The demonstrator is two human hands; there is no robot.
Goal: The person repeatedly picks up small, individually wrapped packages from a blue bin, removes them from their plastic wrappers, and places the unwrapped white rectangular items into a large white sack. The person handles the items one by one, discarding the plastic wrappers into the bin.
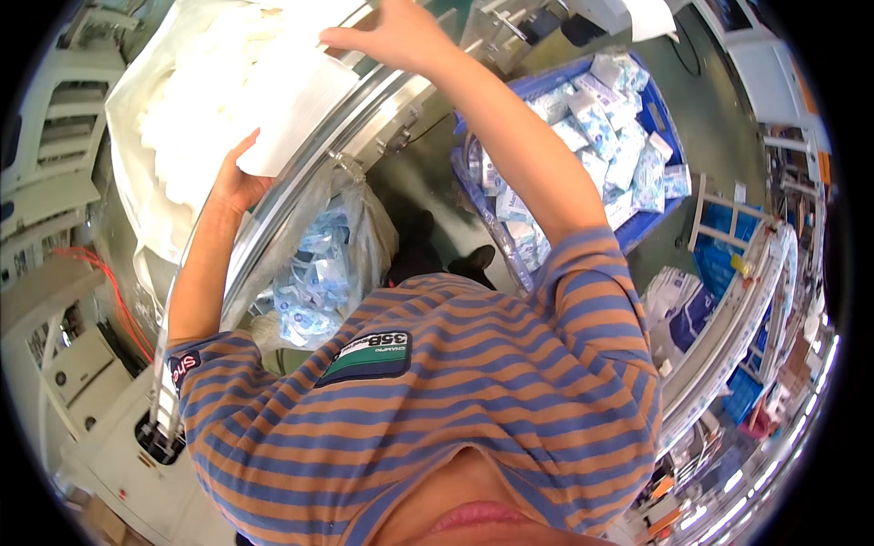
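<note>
At the upper left, my left hand [239, 184] grips the near corner of a flat white sheet [305, 114], its thumb raised along the sheet's edge. The sheet lies tilted beside the metal rail of a machine. Above the rail at the top edge, my right hand [391, 38] has its thumb stretched out to the left, close to the sheet's far end. Its other fingers run partly out of the picture, and I see nothing held in it. Left of the sheet, a large white bag [127, 136] holds a heap of soft white material [196, 100], partly washed out by glare.
A blue crate [669, 118] full of blue-and-white packets [596, 127] stands on the floor at right. Below the rail [273, 214] hangs a clear plastic bag [369, 214] with similar packets. Orange-red cables [114, 291] lie at left; a curved conveyor [737, 318] runs far right.
</note>
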